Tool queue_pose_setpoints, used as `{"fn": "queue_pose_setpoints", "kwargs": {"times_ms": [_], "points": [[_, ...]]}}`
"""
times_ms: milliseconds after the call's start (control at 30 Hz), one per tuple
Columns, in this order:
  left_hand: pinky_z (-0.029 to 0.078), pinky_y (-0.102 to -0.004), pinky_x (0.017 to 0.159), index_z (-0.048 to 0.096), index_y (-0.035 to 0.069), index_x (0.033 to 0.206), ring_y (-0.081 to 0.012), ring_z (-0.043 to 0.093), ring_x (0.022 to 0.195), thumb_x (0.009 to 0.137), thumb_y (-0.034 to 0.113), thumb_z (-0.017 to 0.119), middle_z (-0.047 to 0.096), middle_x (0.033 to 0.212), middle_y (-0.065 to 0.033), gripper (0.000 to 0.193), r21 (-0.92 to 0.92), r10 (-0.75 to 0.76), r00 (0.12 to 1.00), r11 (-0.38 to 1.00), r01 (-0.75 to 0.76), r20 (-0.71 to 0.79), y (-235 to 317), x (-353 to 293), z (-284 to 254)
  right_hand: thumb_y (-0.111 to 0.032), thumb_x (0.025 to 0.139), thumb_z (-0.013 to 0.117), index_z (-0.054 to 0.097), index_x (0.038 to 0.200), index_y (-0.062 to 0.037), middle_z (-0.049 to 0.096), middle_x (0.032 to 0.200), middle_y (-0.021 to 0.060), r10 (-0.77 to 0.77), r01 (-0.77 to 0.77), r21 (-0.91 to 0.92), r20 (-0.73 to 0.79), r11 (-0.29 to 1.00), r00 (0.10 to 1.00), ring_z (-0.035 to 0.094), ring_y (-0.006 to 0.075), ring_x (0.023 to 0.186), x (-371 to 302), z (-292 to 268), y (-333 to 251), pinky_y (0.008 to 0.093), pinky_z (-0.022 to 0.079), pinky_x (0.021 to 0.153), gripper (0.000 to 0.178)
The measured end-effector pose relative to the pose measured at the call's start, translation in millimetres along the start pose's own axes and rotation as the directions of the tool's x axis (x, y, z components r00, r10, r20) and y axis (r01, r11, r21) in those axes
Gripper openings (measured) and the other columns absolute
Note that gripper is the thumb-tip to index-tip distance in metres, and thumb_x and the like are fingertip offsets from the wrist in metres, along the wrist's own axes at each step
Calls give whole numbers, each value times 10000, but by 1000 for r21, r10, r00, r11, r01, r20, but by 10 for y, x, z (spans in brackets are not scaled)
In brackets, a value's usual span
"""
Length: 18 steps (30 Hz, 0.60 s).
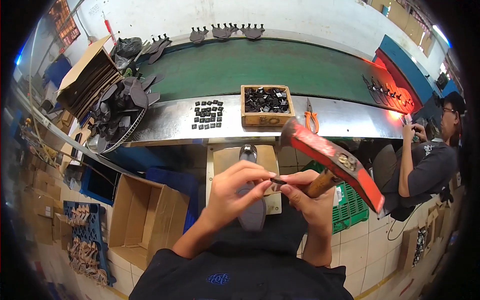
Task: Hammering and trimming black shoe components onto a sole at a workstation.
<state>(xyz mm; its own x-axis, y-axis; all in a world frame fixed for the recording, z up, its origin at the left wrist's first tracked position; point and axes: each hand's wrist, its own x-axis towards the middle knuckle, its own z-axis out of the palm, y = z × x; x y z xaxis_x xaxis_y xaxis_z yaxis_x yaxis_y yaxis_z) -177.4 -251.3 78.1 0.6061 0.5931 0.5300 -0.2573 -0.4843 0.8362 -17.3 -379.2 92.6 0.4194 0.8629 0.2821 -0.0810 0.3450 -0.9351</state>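
Left fingers [252,173] and right fingers [301,177] pinching a small dark piece [278,181] before the shiny metal desk [170,117]!
Right hand [312,200] also grips a red-headed, wooden-handled hammer [327,156]; beyond, green belt [215,62], white wall [310,22].

A dark short-sleeved shirt [250,267] bears a blue looping emblem [218,278] on its front.

The hammer head [331,157] is metal under chipped, scuffed red paint, its handle [321,184] worn wood; the bench top [172,121] is smooth, glossy metal, the belt [240,62] matt green, the box [251,120] rough wood, the pliers' grips [312,121] orange plastic, the crate [352,215] green plastic, the shirt [255,270] matt dark cloth
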Motion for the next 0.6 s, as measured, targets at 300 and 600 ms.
{"fn": "queue_pose_setpoints", "kwargs": {"times_ms": [300, 600], "points": [[483, -366, 939, 709, 45, 1136, -270, 659, 1079, 874, 214, 748, 712, 1123, -160, 315, 452, -18, 967, 882, 135, -255, -1339, 99, -245, -65, 846, 791, 699, 997, 6, 692, 824, 26, 271, -271, -110, -12, 956, 962, 558, 39, 570, 412, 9, 368, 200, 422, 493, 190], [309, -471, 1079, 722, 102, 1017, -211, 639, 1071, 851, 313, 748, 721, 1045, -45, 270, 560, -89, 995, 822, 103, -52, -1334, -122, -267, -107, 839, 800, 691, 1017, 19, 599, 670, -9, 318, -292, -235, 78, 927, 945, 480, 28, 478, 759, 8, 874, 201, 346, 427, 243]]}}
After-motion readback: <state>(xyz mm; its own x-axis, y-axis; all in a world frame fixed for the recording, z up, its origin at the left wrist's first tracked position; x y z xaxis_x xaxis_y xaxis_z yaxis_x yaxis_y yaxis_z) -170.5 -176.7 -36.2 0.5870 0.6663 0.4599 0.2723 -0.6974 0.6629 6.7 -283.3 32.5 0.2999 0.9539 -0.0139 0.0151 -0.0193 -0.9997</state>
